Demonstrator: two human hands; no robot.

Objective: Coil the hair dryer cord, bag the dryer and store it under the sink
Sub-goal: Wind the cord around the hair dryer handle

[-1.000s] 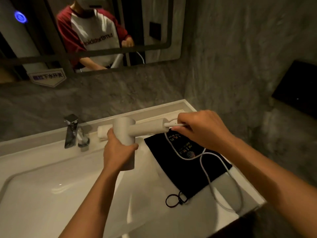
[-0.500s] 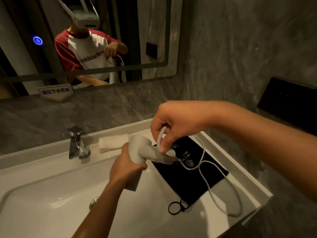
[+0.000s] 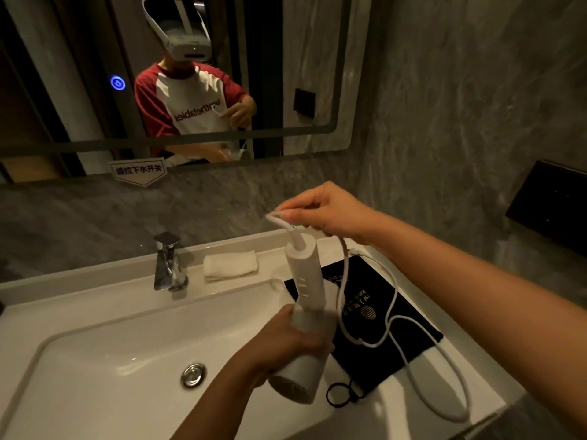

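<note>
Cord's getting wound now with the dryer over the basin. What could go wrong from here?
The cord trails loose across the black bag to the counter edge; pulling it in may drag the bag off. The left hand grips only the dryer barrel above the sink; a slip could drop it in.

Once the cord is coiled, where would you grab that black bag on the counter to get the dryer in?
Probably by the near end of the black bag, where its drawstring loop sticks out, coming from the front edge of the counter. That end looks like the mouth. The bag lies flat with the white cord draped across it, so lift the cord clear first.
</note>
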